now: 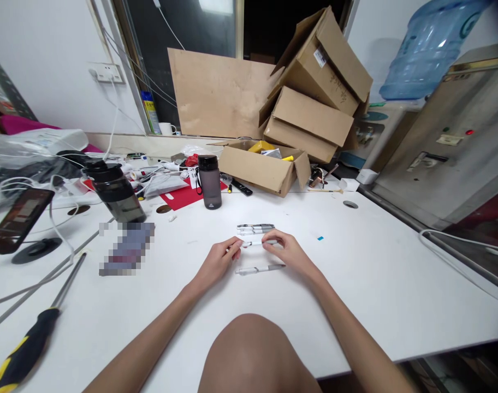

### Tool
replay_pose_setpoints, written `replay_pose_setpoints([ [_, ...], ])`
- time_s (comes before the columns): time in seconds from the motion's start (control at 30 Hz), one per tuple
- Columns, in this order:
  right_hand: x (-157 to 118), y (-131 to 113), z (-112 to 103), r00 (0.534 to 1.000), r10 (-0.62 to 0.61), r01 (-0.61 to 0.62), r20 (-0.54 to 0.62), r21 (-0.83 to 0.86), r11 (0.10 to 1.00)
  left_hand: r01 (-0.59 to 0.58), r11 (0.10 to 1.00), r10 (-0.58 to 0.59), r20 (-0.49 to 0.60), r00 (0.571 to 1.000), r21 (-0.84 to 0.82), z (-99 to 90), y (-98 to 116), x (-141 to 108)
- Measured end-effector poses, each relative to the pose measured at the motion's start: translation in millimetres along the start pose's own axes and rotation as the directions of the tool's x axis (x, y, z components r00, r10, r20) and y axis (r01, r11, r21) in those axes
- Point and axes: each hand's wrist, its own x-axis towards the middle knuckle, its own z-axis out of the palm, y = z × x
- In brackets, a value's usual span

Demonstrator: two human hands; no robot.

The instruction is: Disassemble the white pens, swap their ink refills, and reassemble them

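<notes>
A white pen (253,244) is held crosswise between my two hands, just above or on the white table. My left hand (221,258) pinches its left end. The fingers of my right hand (285,250) are closed around its right end. Just beyond it lie several pens (255,229) close together, side by side, white and grey with dark parts. Nearer to me, one more white and grey pen (260,269) lies by itself on the table, its right tip close to my right hand.
A dark bottle (210,183) stands behind the pens, with an open cardboard box (259,166) beyond. On the left are another bottle (117,191), a phone on a stand (19,221) and a large screwdriver (36,333). My knee (255,355) rises at the table's front edge.
</notes>
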Motion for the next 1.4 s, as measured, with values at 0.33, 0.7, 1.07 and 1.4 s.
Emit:
replay_pose_setpoints([
  [0.33, 3.2, 6.2, -1.4, 0.997, 0.017, -0.014, -0.072, 0.047, 0.999, 0.027, 1.000, -0.027, 0.010, 1.000, -0.011, 0.2, 0.0, -0.1],
  [0.7, 5.0, -1.6, -7.3, 0.985, 0.028, 0.006, -0.170, 0.195, 0.981, 0.068, 0.982, -0.065, 0.024, 0.998, -0.176, -0.4, -5.6, 5.8],
  [1.07, 9.2, 14.6, -13.2, 0.947, 0.052, -0.003, -0.316, 0.151, 0.989, 0.037, 0.993, -0.039, -0.016, 0.999, -0.115, -4.0, -9.1, 6.3],
  [1.4, 12.0, 20.3, -22.7, 0.914, 0.110, -0.028, -0.391, 0.210, 0.977, 0.034, 0.997, -0.037, -0.037, 0.999, -0.069, -5.8, -8.8, 5.5],
])
